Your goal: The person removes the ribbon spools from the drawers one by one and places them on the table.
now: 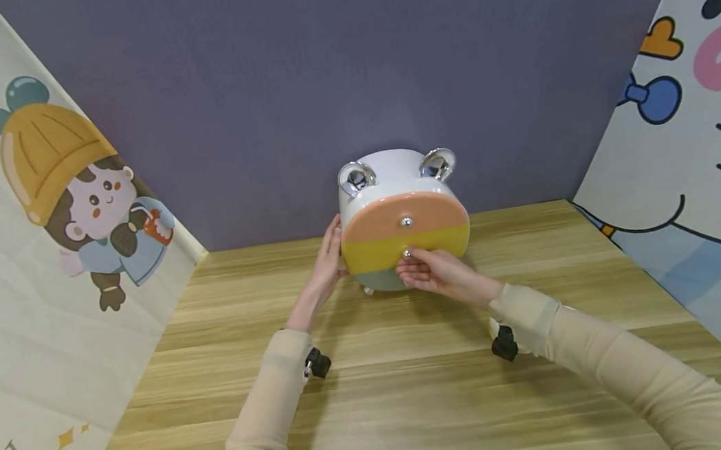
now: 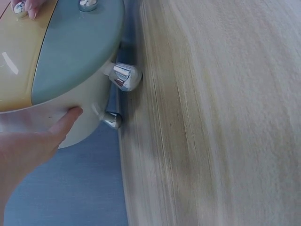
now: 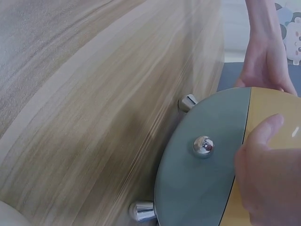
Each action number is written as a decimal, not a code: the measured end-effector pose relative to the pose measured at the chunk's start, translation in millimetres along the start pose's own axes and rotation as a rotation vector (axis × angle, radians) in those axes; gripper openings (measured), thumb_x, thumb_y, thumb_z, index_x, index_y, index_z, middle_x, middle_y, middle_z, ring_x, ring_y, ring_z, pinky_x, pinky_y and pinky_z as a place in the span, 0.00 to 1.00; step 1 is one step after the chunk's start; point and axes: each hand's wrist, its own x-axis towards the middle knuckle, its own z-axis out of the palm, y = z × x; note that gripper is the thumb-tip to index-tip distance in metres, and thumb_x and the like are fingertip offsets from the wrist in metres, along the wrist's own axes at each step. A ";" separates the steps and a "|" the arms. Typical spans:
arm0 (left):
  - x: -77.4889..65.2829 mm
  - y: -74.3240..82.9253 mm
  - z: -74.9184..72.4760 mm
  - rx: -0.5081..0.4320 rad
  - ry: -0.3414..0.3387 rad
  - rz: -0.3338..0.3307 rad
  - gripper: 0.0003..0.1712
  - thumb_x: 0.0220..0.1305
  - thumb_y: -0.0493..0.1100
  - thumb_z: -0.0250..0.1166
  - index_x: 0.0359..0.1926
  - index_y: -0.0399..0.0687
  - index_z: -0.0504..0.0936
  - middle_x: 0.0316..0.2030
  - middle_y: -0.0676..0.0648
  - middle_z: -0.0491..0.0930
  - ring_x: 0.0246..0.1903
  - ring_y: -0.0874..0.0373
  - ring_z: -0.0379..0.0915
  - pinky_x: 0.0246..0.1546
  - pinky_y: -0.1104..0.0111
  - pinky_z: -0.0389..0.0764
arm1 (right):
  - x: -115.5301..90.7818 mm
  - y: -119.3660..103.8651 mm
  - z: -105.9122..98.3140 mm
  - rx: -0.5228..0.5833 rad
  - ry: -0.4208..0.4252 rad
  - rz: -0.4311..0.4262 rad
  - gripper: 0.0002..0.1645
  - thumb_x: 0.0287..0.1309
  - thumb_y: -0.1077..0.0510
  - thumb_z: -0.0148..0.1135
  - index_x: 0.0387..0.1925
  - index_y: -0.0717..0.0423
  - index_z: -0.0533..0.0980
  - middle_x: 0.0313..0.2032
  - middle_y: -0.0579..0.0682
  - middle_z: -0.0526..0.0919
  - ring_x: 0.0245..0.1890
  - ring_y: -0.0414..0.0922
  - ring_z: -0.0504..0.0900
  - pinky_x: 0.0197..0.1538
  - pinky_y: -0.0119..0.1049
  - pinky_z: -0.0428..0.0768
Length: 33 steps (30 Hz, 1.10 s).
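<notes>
A small rounded drawer cabinet [image 1: 391, 170] with silver ears stands on the wooden table against the back wall. Its front has an orange drawer [image 1: 373, 222], a yellow drawer [image 1: 371, 253] and a grey-green drawer [image 2: 77, 52], each with a round silver knob. My right hand [image 1: 440, 273] pinches the yellow drawer's knob [image 1: 406, 254] between thumb and fingers; in the right wrist view the hand hides that knob. Against the cabinet's left side rests my left hand [image 1: 327, 258], its fingers fairly straight along the white wall. The yellow front looks flush with its neighbours.
Silver feet [image 2: 126, 76] hold the cabinet above the wood-grain table [image 1: 371, 403]. Behind it rises a dark purple-grey wall [image 1: 266, 107]. Printed panels with a cartoon child [image 1: 101, 199] and a pig-nosed figure [image 1: 674, 178] border the left and right sides.
</notes>
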 end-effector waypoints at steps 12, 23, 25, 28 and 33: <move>-0.4 -2.9 -2.5 0.000 0.001 -0.013 0.30 0.75 0.66 0.40 0.75 0.80 0.50 0.79 0.52 0.44 0.77 0.43 0.47 0.64 0.36 0.69 | -0.5 2.2 2.0 0.037 -0.001 0.014 0.16 0.77 0.55 0.42 0.45 0.62 0.72 0.32 0.49 0.86 0.34 0.39 0.86 0.45 0.27 0.86; 0.5 -1.5 -1.5 -0.017 -0.004 -0.025 0.30 0.75 0.66 0.41 0.75 0.80 0.50 0.79 0.52 0.46 0.76 0.44 0.49 0.64 0.37 0.70 | -8.3 7.1 3.5 0.055 0.024 0.007 0.17 0.77 0.53 0.45 0.50 0.63 0.71 0.36 0.49 0.86 0.36 0.39 0.86 0.48 0.27 0.86; 0.1 -0.6 -1.4 -0.018 -0.014 -0.024 0.31 0.75 0.66 0.40 0.76 0.80 0.49 0.79 0.52 0.45 0.76 0.45 0.48 0.65 0.36 0.69 | -10.0 7.8 3.7 0.052 0.024 0.006 0.17 0.77 0.53 0.45 0.51 0.63 0.70 0.36 0.48 0.86 0.37 0.39 0.86 0.49 0.27 0.86; -1.8 3.4 -0.9 -0.025 -0.031 -0.032 0.31 0.76 0.64 0.39 0.77 0.78 0.47 0.80 0.52 0.42 0.77 0.44 0.46 0.66 0.36 0.67 | -12.0 8.9 4.0 0.050 0.019 0.004 0.18 0.77 0.52 0.45 0.52 0.63 0.70 0.36 0.48 0.86 0.37 0.39 0.85 0.49 0.27 0.85; -2.0 3.3 -1.0 -0.018 -0.026 -0.032 0.31 0.76 0.65 0.39 0.76 0.79 0.47 0.80 0.52 0.43 0.76 0.44 0.49 0.64 0.37 0.70 | -14.6 10.8 4.6 0.068 0.024 0.006 0.17 0.76 0.52 0.46 0.47 0.61 0.74 0.35 0.48 0.86 0.35 0.39 0.86 0.46 0.27 0.86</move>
